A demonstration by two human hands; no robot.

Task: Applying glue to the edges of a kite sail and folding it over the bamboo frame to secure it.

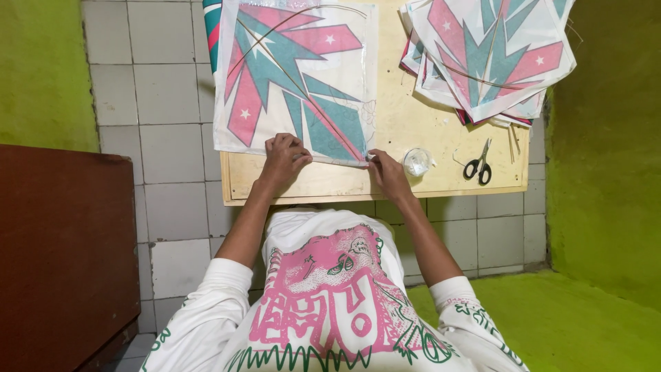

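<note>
Paper kite (296, 83) w/ teal-pink star print, held at its near edge by both hands.

Kite lies flat on wooden surface (413, 124), upper centre of frame, stretching away from the hands; its bottom edge runs left-right between them. Left hand (284, 160) presses fingers down on that edge, curled narrow; right hand (387, 172) pinches the edge's right end. Both abt equally near. Small clear container (417, 162) just right of right hand, contents unclear. Scissors (478, 165) further right; stack of kites (492, 58) upper right.
</note>
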